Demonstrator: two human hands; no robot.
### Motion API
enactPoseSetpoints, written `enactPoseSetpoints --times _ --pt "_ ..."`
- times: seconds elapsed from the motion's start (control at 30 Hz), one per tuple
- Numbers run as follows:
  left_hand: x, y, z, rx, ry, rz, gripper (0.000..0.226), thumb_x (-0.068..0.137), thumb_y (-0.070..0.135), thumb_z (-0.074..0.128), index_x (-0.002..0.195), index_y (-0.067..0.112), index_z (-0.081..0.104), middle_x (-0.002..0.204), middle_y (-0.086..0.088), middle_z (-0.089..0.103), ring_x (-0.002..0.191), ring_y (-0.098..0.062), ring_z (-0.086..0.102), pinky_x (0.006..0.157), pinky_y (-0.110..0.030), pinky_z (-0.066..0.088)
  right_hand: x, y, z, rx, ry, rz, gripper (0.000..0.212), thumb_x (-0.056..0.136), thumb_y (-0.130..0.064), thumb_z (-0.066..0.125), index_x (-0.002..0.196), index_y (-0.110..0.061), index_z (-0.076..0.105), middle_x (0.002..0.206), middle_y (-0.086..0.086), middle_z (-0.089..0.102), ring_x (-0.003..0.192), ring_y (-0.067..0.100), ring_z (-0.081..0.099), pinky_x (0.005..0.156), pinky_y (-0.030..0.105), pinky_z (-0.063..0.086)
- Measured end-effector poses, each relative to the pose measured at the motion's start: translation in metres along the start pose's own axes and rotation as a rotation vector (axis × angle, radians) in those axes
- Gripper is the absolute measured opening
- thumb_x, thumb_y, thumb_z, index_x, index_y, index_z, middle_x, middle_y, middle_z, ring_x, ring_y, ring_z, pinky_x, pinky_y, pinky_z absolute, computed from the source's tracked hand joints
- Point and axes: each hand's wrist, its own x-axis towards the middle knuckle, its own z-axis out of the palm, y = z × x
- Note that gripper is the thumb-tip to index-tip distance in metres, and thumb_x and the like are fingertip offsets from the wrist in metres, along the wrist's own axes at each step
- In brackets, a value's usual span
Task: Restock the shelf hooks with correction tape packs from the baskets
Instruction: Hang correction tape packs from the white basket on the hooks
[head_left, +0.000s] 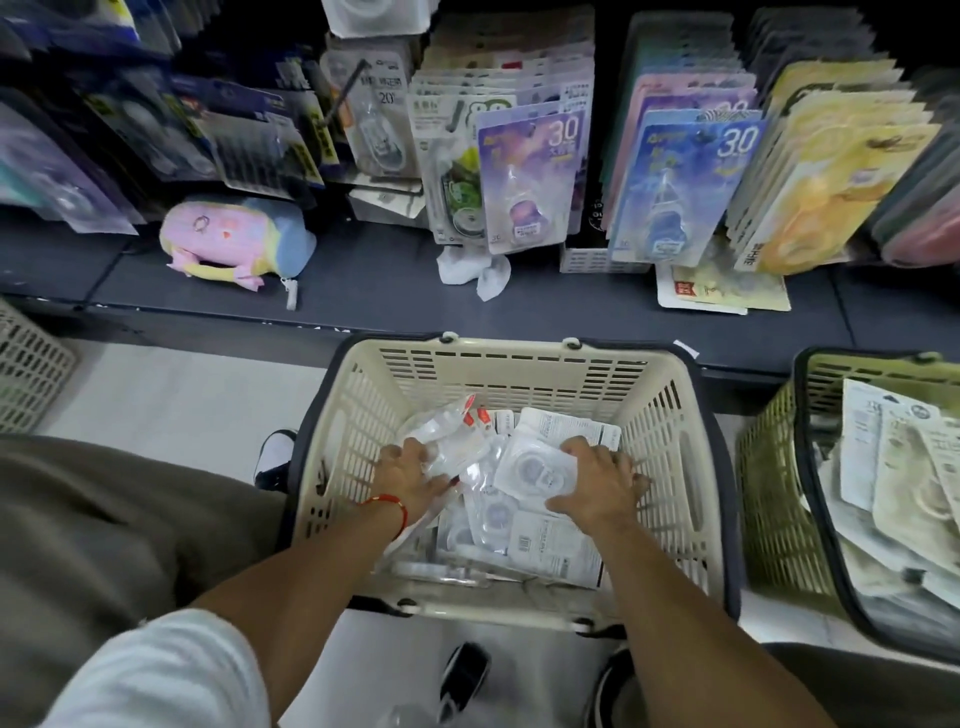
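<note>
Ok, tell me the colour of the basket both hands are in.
Cream basket, dark handles; head view.

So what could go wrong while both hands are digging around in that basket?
The left hand presses into crinkly clear plastic wrap lying over the white correction tape packs in the cream slotted plastic basket, so it might lift wrap instead of a pack. The right hand rests flat on loosely piled packs, which could slide or bend. The purple hanging packs on the shelf already look crowded, so adding more may knock some off.
</note>
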Motion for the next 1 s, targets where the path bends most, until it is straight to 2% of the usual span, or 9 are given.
enactPoseSetpoints --times 0.1,0.23,0.4,0.53,0.67,0.77,0.87,0.93,1.0 --pt "0.003 0.002 0.002 -0.117 0.064 -0.048 0.042 0.095 0.026 0.072 0.126 0.014 0.046 0.136 -0.014 0.038 0.097 -0.028 0.057 0.095 -0.039 0.053 -0.007 0.002 -0.004 0.093 -0.023 -0.071 0.075 0.075 -0.027 0.09 0.135 -0.042 0.048 0.136 -0.003 0.053 0.13 0.028 0.041 0.106 0.049 0.039" --pt "0.003 0.002 -0.006 -0.261 0.099 -0.068 0.049 0.092 0.022 0.075 0.125 0.018 0.039 0.13 -0.015 0.048 0.098 -0.03 0.062 0.071 -0.033 0.054 -0.013 0.007 -0.018 0.321 -0.075 -0.106 0.071 0.073 -0.016 0.094 0.131 -0.033 0.058 0.123 0.002 0.062 0.115 0.028 0.055 0.093 0.038 0.05" --pt "0.004 0.005 -0.009 -0.179 0.042 -0.124 0.065 0.087 0.025 0.079 0.135 0.014 0.036 0.13 -0.018 0.055 0.113 -0.036 0.063 0.092 -0.043 0.057 -0.017 0.002 -0.044 0.411 -0.241 -0.13 0.069 0.076 -0.009 0.092 0.136 -0.027 0.064 0.131 0.0 0.062 0.121 0.023 0.058 0.1 0.033 0.048" --pt "0.006 0.0 -0.007 -0.088 -0.035 -0.04 0.074 0.077 0.032 0.091 0.134 0.012 0.049 0.123 -0.004 0.063 0.112 -0.025 0.063 0.092 -0.033 0.052 -0.017 -0.011 -0.059 0.331 -0.326 -0.229 0.068 0.079 -0.006 0.089 0.139 -0.027 0.065 0.136 -0.006 0.06 0.126 0.013 0.053 0.105 0.025 0.04" --pt "0.0 -0.006 -0.01 -0.25 -0.136 0.052 0.02 0.082 0.024 0.086 0.098 0.026 0.073 0.1 0.004 0.073 0.094 -0.017 0.066 0.083 -0.027 0.05 -0.014 -0.025 -0.067 0.268 -0.364 -0.291 0.063 0.082 0.001 0.084 0.136 -0.027 0.07 0.133 -0.008 0.064 0.123 0.013 0.056 0.096 0.017 0.041" --pt "-0.009 -0.002 -0.023 -0.563 -0.26 -0.027 0.021 0.084 0.002 0.072 0.075 0.021 0.069 0.08 -0.003 0.067 0.079 -0.022 0.067 0.081 -0.04 0.059 -0.012 -0.04 -0.063 0.213 -0.264 -0.375 0.061 0.081 0.006 0.081 0.132 -0.027 0.073 0.114 -0.021 0.057 0.115 0.012 0.054 0.084 0.002 0.037" --pt "-0.017 -0.004 -0.037 -0.702 -0.348 -0.02 0.006 0.094 0.022 0.072 0.093 0.016 0.072 0.093 -0.008 0.074 0.085 -0.023 0.074 0.069 -0.036 0.063 -0.012 -0.058 -0.056 0.209 -0.23 -0.461 0.059 0.081 -0.001 0.084 0.131 -0.031 0.073 0.113 -0.004 0.046 0.11 0.016 0.049 0.1 0.017 0.038" --pt "-0.024 -0.008 -0.042 -0.631 -0.372 0.083 0.025 0.089 0.032 0.082 0.109 0.019 0.073 0.098 -0.003 0.079 0.086 -0.016 0.076 0.063 -0.027 0.059 -0.012 -0.069 -0.047 0.261 -0.172 -0.471 0.059 0.078 -0.01 0.09 0.13 -0.033 0.072 0.117 0.001 0.046 0.106 0.015 0.05 0.106 0.027 0.042" --pt "-0.027 -0.01 -0.046 -0.612 -0.333 0.098 0.029 0.087 0.025 0.085 0.111 0.024 0.07 0.097 0.001 0.078 0.082 -0.011 0.076 0.06 -0.023 0.058 -0.011 -0.076 -0.036 0.381 -0.016 -0.399 0.055 0.079 -0.016 0.091 0.127 -0.03 0.069 0.122 0.0 0.05 0.109 0.016 0.054 0.104 0.032 0.046"
